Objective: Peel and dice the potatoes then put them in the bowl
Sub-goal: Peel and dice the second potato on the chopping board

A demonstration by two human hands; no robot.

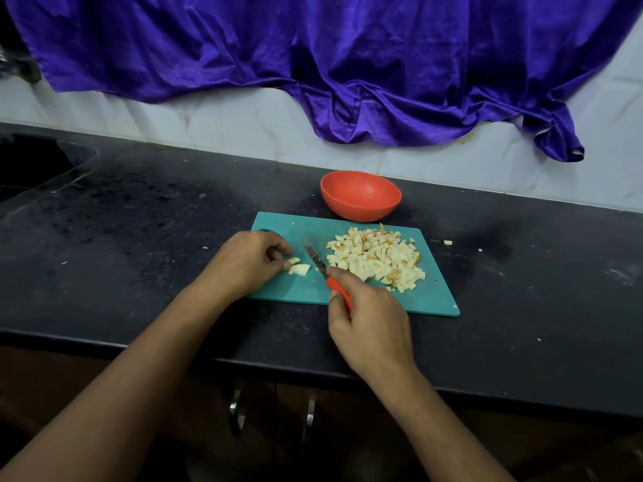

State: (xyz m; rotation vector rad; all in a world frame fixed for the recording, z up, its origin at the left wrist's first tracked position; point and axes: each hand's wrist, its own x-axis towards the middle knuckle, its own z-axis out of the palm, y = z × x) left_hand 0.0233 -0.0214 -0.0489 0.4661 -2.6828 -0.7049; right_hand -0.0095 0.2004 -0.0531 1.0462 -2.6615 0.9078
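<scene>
A teal cutting board [431, 300] lies on the black counter. A heap of diced potato [377, 257] covers its right half. On the board's left, my left hand [248, 260] pinches a small potato piece [299, 268] with its fingertips. My right hand [368, 323] grips the red handle of a small knife [316, 259], whose blade points up and left between the piece and the heap. An empty red bowl [360, 194] stands just behind the board.
The black counter [139, 245] runs left to a sink recess [31, 165]. A stray potato bit [447, 242] lies right of the board. Purple cloth [348, 64] hangs over the tiled wall behind. Cabinet handles [236, 408] sit below the counter edge.
</scene>
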